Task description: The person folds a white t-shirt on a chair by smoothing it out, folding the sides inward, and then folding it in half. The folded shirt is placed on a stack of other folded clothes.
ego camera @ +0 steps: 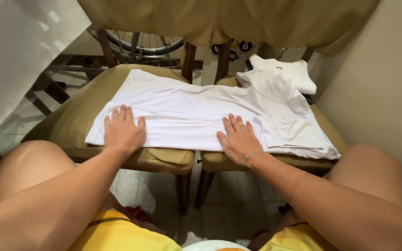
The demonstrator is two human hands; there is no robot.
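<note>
Yellow shorts and two bare knees fill the bottom of the view, with a white rim just visible at the lower edge between them. From the left, a pale curtain hangs down, and behind it a bicycle wheel shows through the chair backs. Two cushioned chairs stand side by side, touching or nearly so: the left chair and the right chair, both with tan seat pads and dark wooden legs. A white garment lies spread flat across both seats, bridging the gap between them. The left hand rests open and flat, palm down, on the garment's near left edge, fingers spread and gripping nothing. The right hand, a thin bracelet at its wrist, lies open and flat in the same way near the middle of the cloth, beside a folded-over section on the right. The cloth looks thin, soft and light; it would likely slump and wrinkle when lifted, so the near hem or the corners seem the surest places to pinch it, with both hands apart to keep it from bunching. At the far right, a second white garment sits folded at the back of the right seat, close to the first one's far end. Counted: two chairs, two white garments, two hands, one wheel.
</note>
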